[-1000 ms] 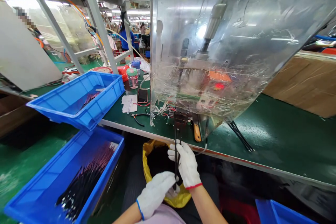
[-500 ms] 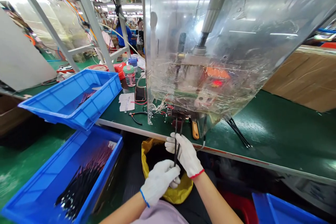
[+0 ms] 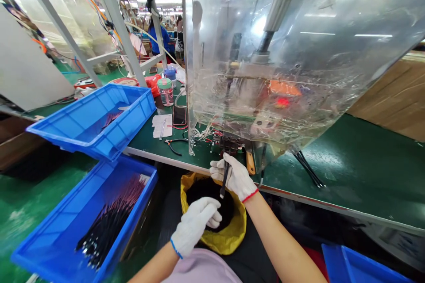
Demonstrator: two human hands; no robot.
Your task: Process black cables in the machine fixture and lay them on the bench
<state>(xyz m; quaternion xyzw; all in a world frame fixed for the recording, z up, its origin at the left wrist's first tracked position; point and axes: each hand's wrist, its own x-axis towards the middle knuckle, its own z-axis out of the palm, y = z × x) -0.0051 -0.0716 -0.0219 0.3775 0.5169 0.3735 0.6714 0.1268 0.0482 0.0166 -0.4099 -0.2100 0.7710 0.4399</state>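
My right hand (image 3: 236,177), in a white glove with a red cuff, grips a black cable (image 3: 225,180) at the front edge of the bench. The cable's lower end, with a small light-coloured tip, points down over a yellow-lined bin. Its upper end reaches a small dark fixture (image 3: 229,142) under the clear plastic shield (image 3: 212,53). Lower and to the left, my left hand (image 3: 197,222), gloved in white with a blue cuff, is apart from the cable. Its fingers are loosely bent and open, with nothing visible in them.
Several black cables lie in the lower blue crate (image 3: 49,239); another blue crate (image 3: 66,135) overlaps it. The yellow-lined bin (image 3: 229,243) stands below my hands. Pliers (image 3: 174,146), a phone (image 3: 179,115), a wooden-handled tool (image 3: 250,162) and black cables (image 3: 308,169) lie on the bench.
My left hand has let go of the cable's lower end and moved slightly down and left. My right hand has shifted up towards the fixture, still holding the cable. The view has turned slightly.
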